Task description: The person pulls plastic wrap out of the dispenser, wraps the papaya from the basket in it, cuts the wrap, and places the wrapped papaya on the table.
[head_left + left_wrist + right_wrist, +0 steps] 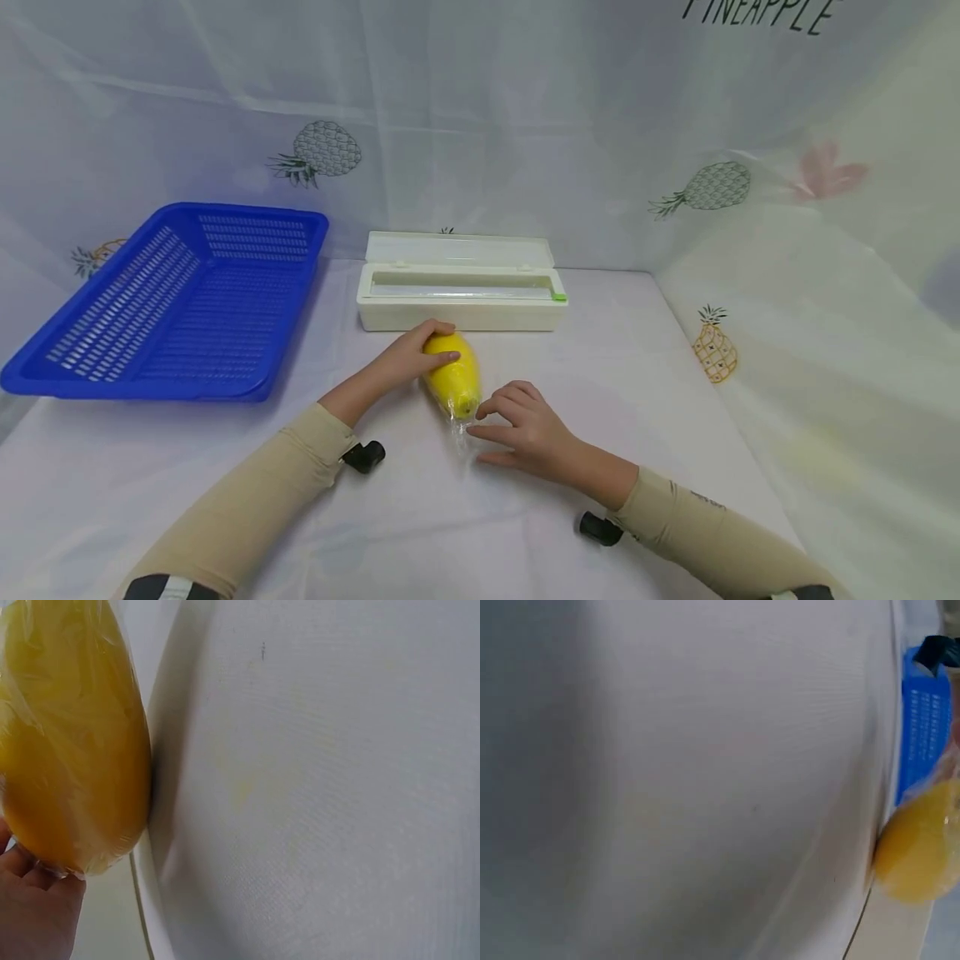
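Observation:
A yellow oblong fruit [457, 379] lies on the white cloth in the middle of the head view, wrapped in clear cling film. Its loose film tail [461, 437] trails toward the near side. My left hand [411, 352] grips the fruit's far end, thumb across the top; the left wrist view shows fingertips against the wrapped fruit [82, 750]. To the right of the near end is my right hand [531, 429], its fingers spread and slightly bent beside the film tail. No firm hold by that hand is visible. The right wrist view catches the fruit [915, 847] at its edge.
Behind the fruit stands a white cling film box [465, 317], lid raised, with a green slider [559, 297] at its right end. A blue plastic basket [262, 387] sits at the left. Patterned cloth [510, 125] hangs at the back and right.

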A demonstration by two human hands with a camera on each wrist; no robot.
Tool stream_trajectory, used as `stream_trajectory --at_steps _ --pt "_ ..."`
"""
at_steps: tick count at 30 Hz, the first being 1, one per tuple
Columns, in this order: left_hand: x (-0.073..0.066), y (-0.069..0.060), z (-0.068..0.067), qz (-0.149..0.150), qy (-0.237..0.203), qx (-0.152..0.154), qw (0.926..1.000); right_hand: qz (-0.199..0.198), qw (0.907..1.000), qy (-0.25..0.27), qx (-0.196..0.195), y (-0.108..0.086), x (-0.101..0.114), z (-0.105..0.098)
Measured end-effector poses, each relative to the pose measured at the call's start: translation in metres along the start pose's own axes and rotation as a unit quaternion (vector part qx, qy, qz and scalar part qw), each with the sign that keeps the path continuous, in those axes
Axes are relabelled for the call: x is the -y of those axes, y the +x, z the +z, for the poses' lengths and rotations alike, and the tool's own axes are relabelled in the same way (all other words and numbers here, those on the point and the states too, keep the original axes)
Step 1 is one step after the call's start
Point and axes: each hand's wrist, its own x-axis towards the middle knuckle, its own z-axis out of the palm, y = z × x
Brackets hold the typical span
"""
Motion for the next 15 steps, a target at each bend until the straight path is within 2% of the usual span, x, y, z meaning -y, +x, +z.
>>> stream_trajectory --at_steps 5,8,10,12,14,15 --pt "0.001 -0.002 0.000 0.005 -0.001 -0.017 0.9998 -0.014 0.9998 -0.008 -0.006 0.011 -0.002 0.009" --pt "-0.002 -0.005 0.002 0.027 0.017 -0.045 0.9985 -0.020 0.9996 0.015 -0.017 0.014 -0.001 0.008" --pt "-0.005 -0.009 0.004 0.062 0.042 -0.072 0.9946 -0.015 0.9989 0.037 -0.025 0.015 0.000 0.006" --pt "-0.010 -0.014 0.005 0.110 0.067 -0.101 0.9865 -0.011 0.9978 0.056 -0.034 0.017 0.000 0.005" --pt "-0.014 -0.020 0.006 0.170 0.085 -0.129 0.9733 -0.013 0.9966 0.067 -0.046 0.018 0.000 0.005" --pt "-0.015 -0.024 0.006 0.206 0.091 -0.138 0.9645 -0.014 0.9959 0.072 -0.052 0.019 0.000 0.005"
